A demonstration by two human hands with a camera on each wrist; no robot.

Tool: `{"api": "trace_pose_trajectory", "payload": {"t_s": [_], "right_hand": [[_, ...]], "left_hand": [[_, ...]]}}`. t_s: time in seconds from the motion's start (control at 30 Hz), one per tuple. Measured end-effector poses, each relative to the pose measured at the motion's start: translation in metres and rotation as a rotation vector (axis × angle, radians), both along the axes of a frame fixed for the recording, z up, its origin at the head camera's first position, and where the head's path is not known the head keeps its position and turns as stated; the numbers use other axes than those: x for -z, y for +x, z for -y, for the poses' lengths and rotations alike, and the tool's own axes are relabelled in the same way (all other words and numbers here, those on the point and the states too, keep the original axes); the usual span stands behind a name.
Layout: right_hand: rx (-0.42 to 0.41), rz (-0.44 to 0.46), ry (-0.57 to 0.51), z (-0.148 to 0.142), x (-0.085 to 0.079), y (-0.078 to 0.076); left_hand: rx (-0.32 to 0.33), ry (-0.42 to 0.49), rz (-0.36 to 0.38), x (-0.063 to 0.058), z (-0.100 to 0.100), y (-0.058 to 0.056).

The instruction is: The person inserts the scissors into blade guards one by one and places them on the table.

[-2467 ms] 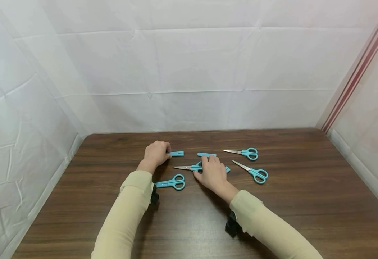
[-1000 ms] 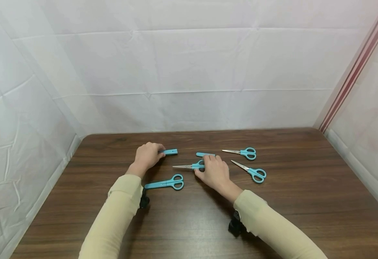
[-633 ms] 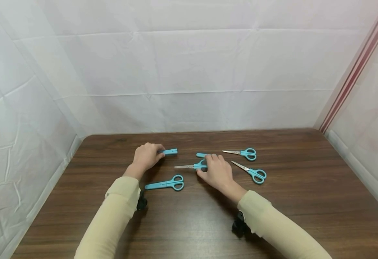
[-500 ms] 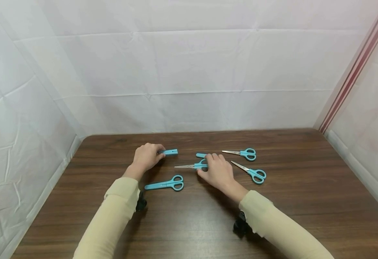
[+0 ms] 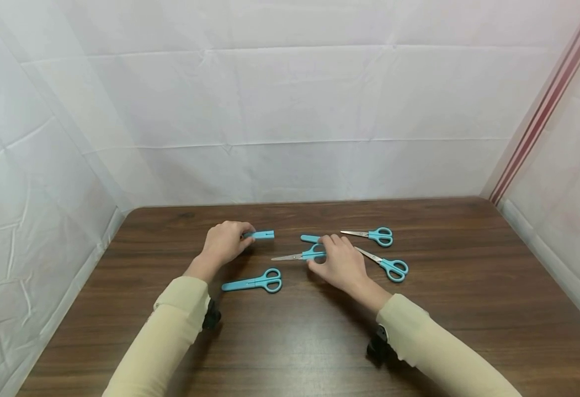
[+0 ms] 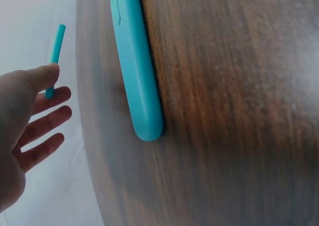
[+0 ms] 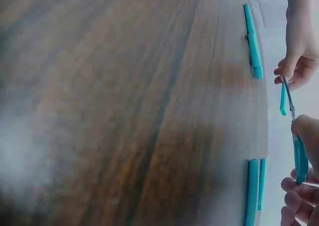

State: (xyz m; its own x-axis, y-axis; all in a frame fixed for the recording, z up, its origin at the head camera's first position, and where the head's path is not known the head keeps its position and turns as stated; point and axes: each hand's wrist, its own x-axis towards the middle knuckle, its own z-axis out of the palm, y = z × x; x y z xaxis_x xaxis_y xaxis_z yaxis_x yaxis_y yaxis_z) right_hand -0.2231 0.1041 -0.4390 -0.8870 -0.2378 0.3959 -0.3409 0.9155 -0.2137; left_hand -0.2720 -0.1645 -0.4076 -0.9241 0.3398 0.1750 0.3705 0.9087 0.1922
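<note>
At the back left of the table my left hand pinches a light blue scissors sheath between thumb and index finger, its slotted end facing right. The left wrist view shows the same sheath, the other fingers spread loosely. My right hand grips scissors by their blue handle, the bare blades pointing left toward the sheath. Fingers cover part of the handle loops. In the right wrist view the held scissors appear raised off the table. Between sheath and blade tip a gap shows in the head view.
Sheathed scissors lie in front of the left hand. Another sheath is partly hidden behind my right fingers. Two bare scissors, the rear pair and the front pair, lie right of the hand on the brown table.
Left hand and sheath have shifted left, then stayed nearly still. My right hand has moved right with the scissors, now covering the loose sheath seen beside it at first.
</note>
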Motion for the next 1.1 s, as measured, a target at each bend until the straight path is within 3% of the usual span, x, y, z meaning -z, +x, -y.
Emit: {"api": "trace_pose_trajectory", "payload": {"t_s": [0.3,1.1], "right_hand": [[-0.027,-0.023,-0.003,-0.007,-0.004,0.000],[0.000,-0.004,-0.042,-0.029,-0.012,-0.003]], "left_hand": [[0.043,0.007,-0.031,-0.003,0.001,0.008],[0.148,0.019,-0.166,-0.009,-0.002,0.033]]}}
